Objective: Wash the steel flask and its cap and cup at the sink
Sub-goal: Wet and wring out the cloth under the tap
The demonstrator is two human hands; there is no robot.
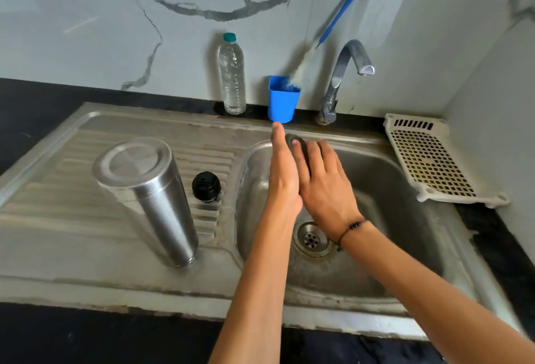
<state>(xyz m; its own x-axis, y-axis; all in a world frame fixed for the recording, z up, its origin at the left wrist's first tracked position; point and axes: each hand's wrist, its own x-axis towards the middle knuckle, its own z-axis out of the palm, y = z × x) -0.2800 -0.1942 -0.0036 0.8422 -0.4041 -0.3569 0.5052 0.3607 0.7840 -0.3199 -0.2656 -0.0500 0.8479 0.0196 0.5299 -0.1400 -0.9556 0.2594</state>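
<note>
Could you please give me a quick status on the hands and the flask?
Left hand flat, right hand pressing a dark scrubber against it, over the basin. Steel flask upright on drainboard, untouched; black cap beside it. Tap dry.

flask (147,198) left of cap (206,186), both on drainboard (58,219).

No text, label, brand, number or sign can be read anywhere: the bottle (231,74) shows no legible label, and the flask (147,198) and cap (206,185) show no readable marking.
</note>
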